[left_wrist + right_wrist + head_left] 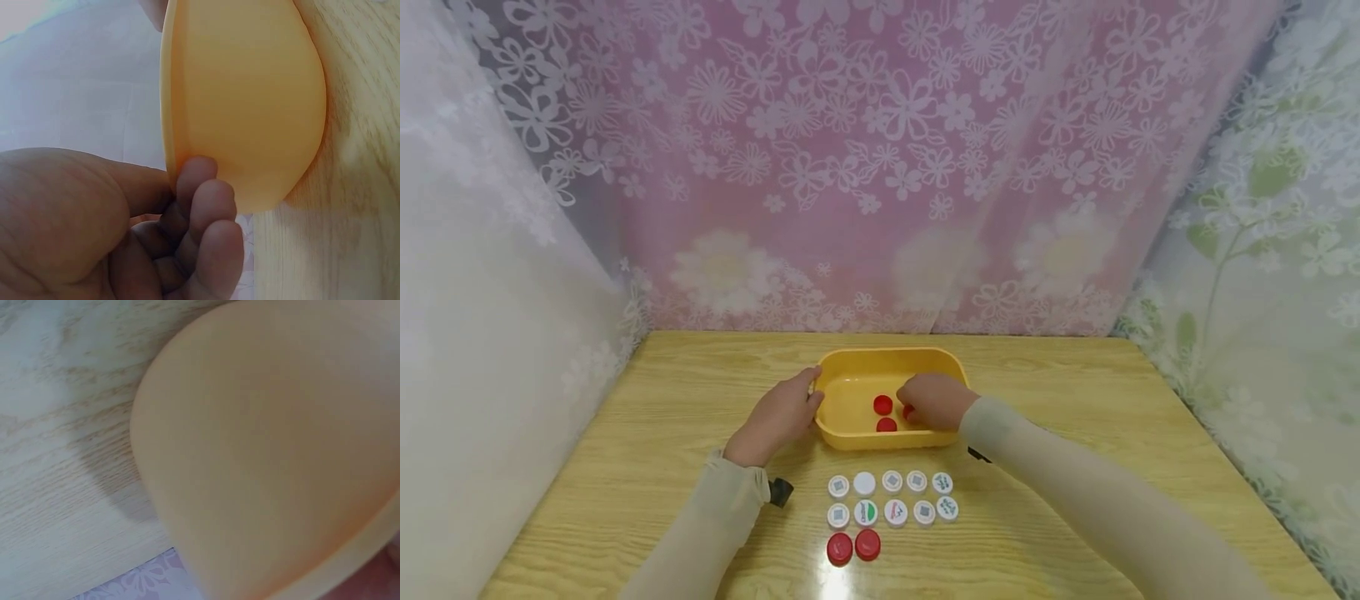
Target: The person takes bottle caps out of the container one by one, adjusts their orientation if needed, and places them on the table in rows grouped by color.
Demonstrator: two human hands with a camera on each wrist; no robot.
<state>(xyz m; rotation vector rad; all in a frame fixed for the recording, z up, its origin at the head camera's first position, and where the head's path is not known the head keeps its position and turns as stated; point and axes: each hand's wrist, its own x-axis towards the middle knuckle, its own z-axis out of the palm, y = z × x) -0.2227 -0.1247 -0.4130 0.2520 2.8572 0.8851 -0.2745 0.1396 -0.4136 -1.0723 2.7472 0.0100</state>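
Observation:
A yellow plastic basin (850, 440) stands on the table, with red bottle caps (883, 405) lying on its floor. My left hand (781, 414) grips its left rim; in the left wrist view the thumb goes over the rim and the fingertips (212, 203) press the outer wall. Inside the basin's right part, my right hand (938, 402) reaches down with curled fingers and pinches a red bottle cap (909, 412), partly covered by the fingers. The right wrist view is mostly filled by the basin's outer wall (250, 437), hiding the fingers there.
In front of the basin, white bottle caps (892, 481) with printed tops lie in two rows. Below them sit two red caps (853, 547) side by side. The wooden table (1060, 392) ends at a flowered pink curtain (880, 208) behind.

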